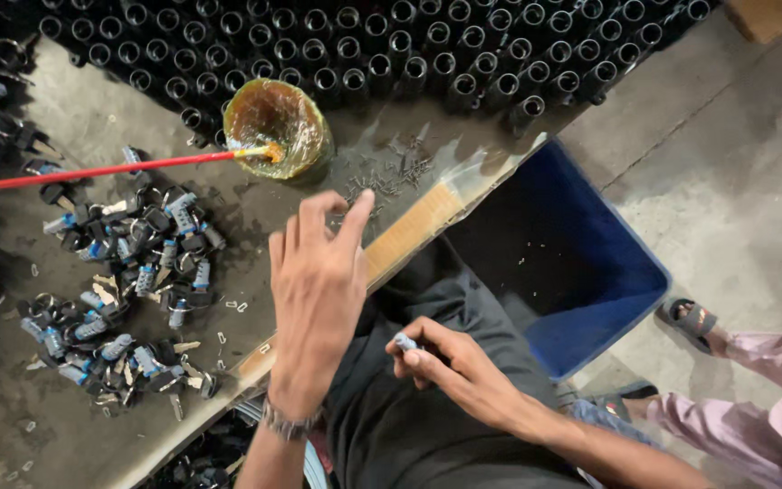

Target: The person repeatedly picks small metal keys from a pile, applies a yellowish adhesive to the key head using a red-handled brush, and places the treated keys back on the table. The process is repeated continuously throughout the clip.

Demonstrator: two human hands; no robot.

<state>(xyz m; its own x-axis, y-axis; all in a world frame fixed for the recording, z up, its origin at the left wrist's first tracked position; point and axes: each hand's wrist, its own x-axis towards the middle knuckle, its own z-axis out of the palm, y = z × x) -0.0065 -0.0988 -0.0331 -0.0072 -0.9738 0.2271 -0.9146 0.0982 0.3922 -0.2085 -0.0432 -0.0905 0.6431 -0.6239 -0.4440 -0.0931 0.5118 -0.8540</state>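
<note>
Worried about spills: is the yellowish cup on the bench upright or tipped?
Upright: the cup shows its open mouth, with a red-handled brush resting in it.

Hands: two — left hand (319, 290), right hand (450, 362)
Grease tub (278, 127): one
Red-handled brush (128, 167): one
Blue bin (572, 263): one
Sandalled feet (691, 319) — two, right

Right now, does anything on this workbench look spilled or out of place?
Yes. Small pins lie scattered loose beside the grease cup, where the left hand reaches. Keys and lock parts lie in untidy heaps. The right hand holds a small cylinder.
</note>
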